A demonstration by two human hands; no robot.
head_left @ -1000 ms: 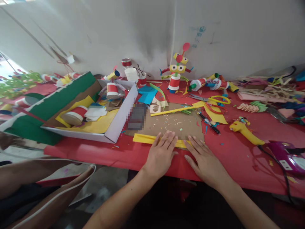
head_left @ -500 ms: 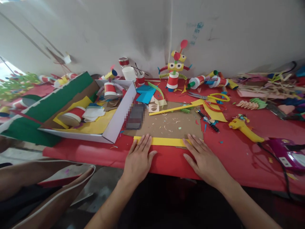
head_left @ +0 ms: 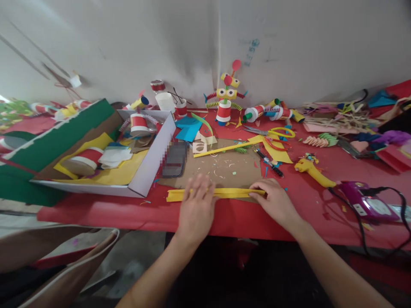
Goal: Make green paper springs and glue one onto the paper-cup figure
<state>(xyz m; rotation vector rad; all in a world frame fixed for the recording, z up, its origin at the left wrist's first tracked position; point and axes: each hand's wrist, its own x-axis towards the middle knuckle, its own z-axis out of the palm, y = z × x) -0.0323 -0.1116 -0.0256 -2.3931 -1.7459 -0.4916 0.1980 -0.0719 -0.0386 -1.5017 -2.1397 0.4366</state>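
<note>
A yellow paper strip point(head_left: 233, 193) with a lengthwise fold lies along the front edge of the brown cardboard point(head_left: 212, 169). My left hand point(head_left: 197, 209) rests on its left half with the fingers stretched out, a little blurred by motion. At the strip's right end, my right hand point(head_left: 278, 203) pinches the paper between thumb and fingers. Another thin yellow strip point(head_left: 221, 149) lies farther back on the cardboard, among small paper scraps. Left of it is a dark phone point(head_left: 176, 160), partly pixelated.
An open box point(head_left: 136, 179) holding paper and cups stands at left. Yellow-handled scissors point(head_left: 281, 132), a pen point(head_left: 269, 164), a yellow glue gun point(head_left: 316, 173) and a purple corded device point(head_left: 366, 201) lie at right. A paper-cup figure point(head_left: 224, 112) stands near the wall. Another person's legs show at lower left.
My right hand has gone from lying flat to pinching the strip's right end. My left hand has slid inward along the strip, which now shows a raised fold. The view has shifted right.
</note>
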